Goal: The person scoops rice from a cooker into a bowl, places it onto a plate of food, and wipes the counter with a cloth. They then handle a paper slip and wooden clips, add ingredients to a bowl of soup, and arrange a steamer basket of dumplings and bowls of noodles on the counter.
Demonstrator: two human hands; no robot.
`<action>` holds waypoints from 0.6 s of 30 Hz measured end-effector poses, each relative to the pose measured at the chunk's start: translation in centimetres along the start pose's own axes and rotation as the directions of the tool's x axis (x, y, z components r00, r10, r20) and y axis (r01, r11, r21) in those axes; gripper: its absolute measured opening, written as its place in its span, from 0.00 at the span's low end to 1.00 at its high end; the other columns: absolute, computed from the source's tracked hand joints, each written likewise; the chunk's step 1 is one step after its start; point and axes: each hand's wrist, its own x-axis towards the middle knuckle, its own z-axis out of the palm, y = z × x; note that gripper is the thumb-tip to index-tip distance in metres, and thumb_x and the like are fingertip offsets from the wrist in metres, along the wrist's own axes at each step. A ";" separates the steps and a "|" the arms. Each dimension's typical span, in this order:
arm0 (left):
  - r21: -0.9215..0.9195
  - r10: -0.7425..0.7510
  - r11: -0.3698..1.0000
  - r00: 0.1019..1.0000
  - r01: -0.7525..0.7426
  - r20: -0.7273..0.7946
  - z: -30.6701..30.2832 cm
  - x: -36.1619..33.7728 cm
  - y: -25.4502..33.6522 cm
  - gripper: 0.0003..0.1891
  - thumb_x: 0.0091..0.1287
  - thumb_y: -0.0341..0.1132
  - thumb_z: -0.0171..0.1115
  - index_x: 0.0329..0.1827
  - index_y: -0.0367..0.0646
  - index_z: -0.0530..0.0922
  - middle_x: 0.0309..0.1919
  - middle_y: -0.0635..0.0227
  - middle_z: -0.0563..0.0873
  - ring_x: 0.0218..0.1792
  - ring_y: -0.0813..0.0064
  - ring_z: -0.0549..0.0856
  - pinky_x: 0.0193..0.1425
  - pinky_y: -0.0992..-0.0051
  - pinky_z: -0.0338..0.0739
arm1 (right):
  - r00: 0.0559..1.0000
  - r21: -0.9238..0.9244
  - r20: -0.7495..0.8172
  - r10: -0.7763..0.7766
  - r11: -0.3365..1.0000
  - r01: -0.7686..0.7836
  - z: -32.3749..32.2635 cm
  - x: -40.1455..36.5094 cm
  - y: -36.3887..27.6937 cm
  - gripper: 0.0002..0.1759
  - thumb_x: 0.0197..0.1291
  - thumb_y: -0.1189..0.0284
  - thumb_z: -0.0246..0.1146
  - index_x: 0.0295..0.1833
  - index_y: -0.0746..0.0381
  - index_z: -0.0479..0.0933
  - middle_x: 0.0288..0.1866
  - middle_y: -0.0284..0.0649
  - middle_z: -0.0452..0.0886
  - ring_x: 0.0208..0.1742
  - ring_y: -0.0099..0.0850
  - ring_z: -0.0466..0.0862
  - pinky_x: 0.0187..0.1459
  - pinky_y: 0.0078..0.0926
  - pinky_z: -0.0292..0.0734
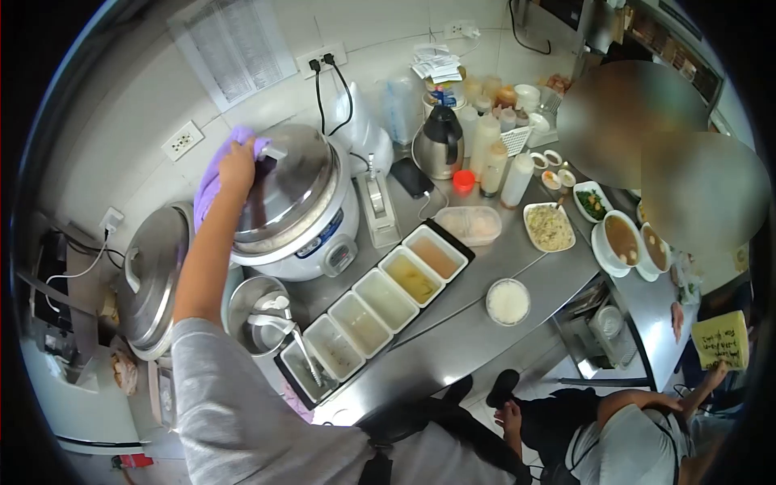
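My left hand (pixel 237 168) is closed on a purple cloth (pixel 212 182), right at the lid's edge. Beneath my arm is the shiny metal lid (pixel 295 182) with its grey handle, over a white rice cooker (pixel 311 255). Low at my side hangs my right hand (pixel 508 417), its fingers loosely apart and nothing showing in them. Close to my left arm stands a metal pot (pixel 257 303) with white-handled utensils. A black rack of white containers (pixel 374 301) holds sauces and liquids, with tongs (pixel 309 361) in the nearest one.
A second lidded cooker (pixel 153 279) stands at left. A bowl of white rice (pixel 508 302) sits near the counter edge. Beyond are a thermal jug (pixel 439 145), squeeze bottles (pixel 517 179) and soup bowls (pixel 621 239). A person at right holds a yellow notepad (pixel 721 339).
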 end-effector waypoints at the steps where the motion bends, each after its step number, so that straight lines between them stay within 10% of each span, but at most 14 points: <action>1: 0.003 -0.007 1.000 1.000 0.007 0.017 0.0 -0.4 0.1 0.19 0.66 0.31 0.46 0.60 0.55 0.69 0.43 0.52 0.77 0.35 0.51 0.84 0.36 0.58 0.79 | 0.996 -0.041 -0.002 0.091 0.995 -0.091 -0.9 -0.3 1.2 0.30 0.61 0.56 0.57 0.65 0.54 0.60 0.27 0.37 0.81 0.23 0.25 0.80 0.23 0.24 0.73; 4: 0.010 -0.003 1.000 1.000 0.003 0.001 0.4 -1.1 1.0 0.19 0.66 0.31 0.46 0.60 0.55 0.70 0.43 0.52 0.77 0.36 0.52 0.84 0.37 0.59 0.80 | 0.977 -0.309 0.089 0.194 0.938 -0.158 -3.4 0.5 5.0 0.28 0.62 0.57 0.56 0.63 0.55 0.61 0.28 0.39 0.80 0.24 0.28 0.81 0.23 0.27 0.74; 7: 0.012 -0.026 1.000 0.999 0.026 -0.019 0.0 -1.4 1.1 0.20 0.66 0.30 0.46 0.61 0.55 0.69 0.43 0.52 0.77 0.36 0.52 0.84 0.37 0.59 0.80 | 0.921 -0.619 0.365 -0.134 0.704 0.348 -5.6 3.2 7.6 0.22 0.62 0.58 0.55 0.57 0.57 0.67 0.31 0.42 0.80 0.25 0.31 0.81 0.22 0.29 0.75; 10: -0.045 0.005 0.999 1.000 -0.006 -0.005 1.0 -2.0 0.8 0.21 0.65 0.31 0.47 0.62 0.55 0.68 0.45 0.52 0.78 0.37 0.52 0.84 0.38 0.58 0.80 | 0.902 -0.551 0.360 -0.238 0.725 0.412 -5.1 5.9 6.7 0.19 0.62 0.59 0.55 0.52 0.60 0.72 0.34 0.45 0.80 0.27 0.33 0.82 0.22 0.31 0.76; 13: -0.113 0.069 0.992 0.997 -0.065 0.040 0.1 -1.3 0.7 0.21 0.65 0.33 0.48 0.63 0.54 0.68 0.45 0.52 0.78 0.37 0.51 0.84 0.38 0.58 0.79 | 0.992 -0.208 0.115 0.044 0.978 -0.019 -1.4 7.0 0.0 0.18 0.61 0.60 0.58 0.52 0.60 0.75 0.26 0.38 0.80 0.24 0.27 0.81 0.18 0.20 0.72; 18: -0.008 0.066 0.998 0.995 -0.066 0.079 -0.6 -0.9 0.9 0.21 0.66 0.33 0.47 0.63 0.54 0.68 0.43 0.52 0.78 0.37 0.52 0.84 0.38 0.58 0.79 | 0.965 -0.123 0.194 -0.178 0.971 0.204 2.7 5.6 -5.6 0.24 0.62 0.51 0.56 0.55 0.55 0.72 0.29 0.32 0.80 0.26 0.21 0.78 0.26 0.21 0.74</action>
